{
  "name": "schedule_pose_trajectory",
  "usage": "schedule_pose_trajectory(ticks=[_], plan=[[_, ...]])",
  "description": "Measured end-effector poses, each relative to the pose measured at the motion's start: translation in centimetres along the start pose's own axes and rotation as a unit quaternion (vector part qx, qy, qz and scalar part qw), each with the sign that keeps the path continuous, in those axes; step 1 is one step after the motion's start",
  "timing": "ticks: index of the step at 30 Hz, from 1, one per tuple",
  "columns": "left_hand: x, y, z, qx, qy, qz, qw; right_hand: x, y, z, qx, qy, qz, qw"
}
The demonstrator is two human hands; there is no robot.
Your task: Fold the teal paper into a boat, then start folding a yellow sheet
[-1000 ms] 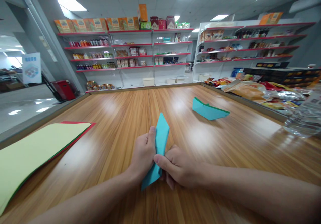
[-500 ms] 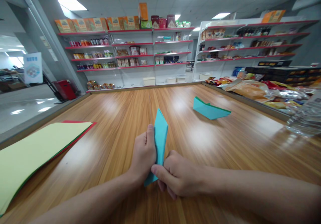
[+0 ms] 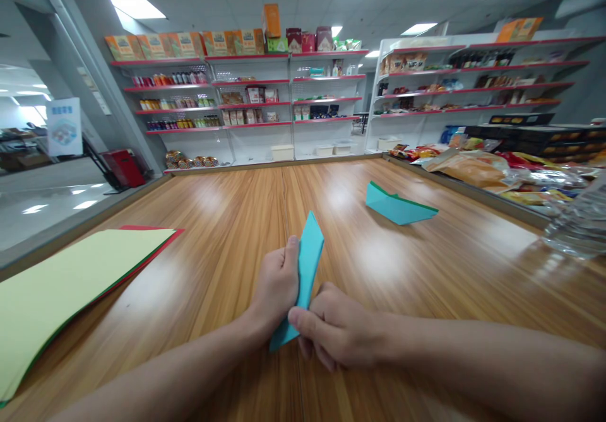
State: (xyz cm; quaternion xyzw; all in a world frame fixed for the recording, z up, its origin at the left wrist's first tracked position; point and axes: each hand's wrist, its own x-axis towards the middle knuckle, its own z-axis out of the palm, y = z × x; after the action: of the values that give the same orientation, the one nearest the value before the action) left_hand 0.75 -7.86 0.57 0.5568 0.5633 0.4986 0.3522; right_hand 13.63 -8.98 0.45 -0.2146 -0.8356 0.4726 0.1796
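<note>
The right hand (image 3: 338, 327) pinches the lower part of a folded blue paper (image 3: 312, 245) between thumb and curled fingers. The left hand (image 3: 276, 281) clasps its left side, thumb pointing up; its other fingers are mostly hidden. The paper stands tilted between both hands, which partly cover it, over the near half of the table (image 3: 227, 220). Beyond, to the right, rests a blue paper boat (image 3: 400, 207) with green edges; at left lie pale yellow sheets (image 3: 95, 264) over green and red ones. A clear bottle (image 3: 580, 220) stands far right, near glossy packets (image 3: 478, 173). Both forearms reach in low, wrists near each other. The tabletop is shiny, striped wood grain; the held paper is smooth, narrow and pointed.
</note>
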Motion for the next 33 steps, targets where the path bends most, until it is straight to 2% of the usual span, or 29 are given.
schedule_pose_trajectory(ticks=[2,4,8,10,12,15,18,23,27,31,33], plan=[[0.4,-0.2,-0.3,0.025,0.015,0.012,1.000,0.1,0.3,-0.3,0.042,0.029,0.044,0.998],[0.6,-0.2,-0.3,0.033,0.000,0.009,0.999,0.1,0.4,-0.5,0.056,0.030,0.035,0.997],[0.2,0.1,0.1,0.008,-0.133,-0.033,0.990,-0.4,0.3,-0.5,0.038,-0.043,-0.017,0.998],[0.0,0.2,0.1,0.001,-0.167,-0.030,0.985,-0.5,0.3,-0.5,0.032,-0.060,-0.016,0.998],[-0.1,0.2,0.0,0.016,-0.130,-0.004,0.991,-0.5,0.6,-0.5,0.063,-0.047,0.013,0.997],[0.0,-0.1,-0.5,0.058,-0.074,0.023,0.995,-0.3,1.3,-0.7,0.142,0.021,0.052,0.988],[0.2,-0.4,-0.7,0.084,-0.080,0.033,0.993,0.0,1.6,-1.0,0.159,0.073,0.053,0.983],[0.4,-0.9,-0.6,0.075,-0.061,0.043,0.994,0.3,1.4,-1.6,0.085,0.089,0.071,0.990],[0.5,-1.0,-1.0,0.121,-0.042,0.085,0.988,0.6,1.9,-2.0,0.063,0.114,0.101,0.986],[0.6,-0.9,-1.3,0.146,-0.061,0.104,0.982,0.6,2.8,-2.4,0.067,0.193,0.052,0.978],[0.7,-0.9,-1.2,0.132,-0.081,0.083,0.985,0.5,2.9,-2.4,0.053,0.171,0.034,0.983]])
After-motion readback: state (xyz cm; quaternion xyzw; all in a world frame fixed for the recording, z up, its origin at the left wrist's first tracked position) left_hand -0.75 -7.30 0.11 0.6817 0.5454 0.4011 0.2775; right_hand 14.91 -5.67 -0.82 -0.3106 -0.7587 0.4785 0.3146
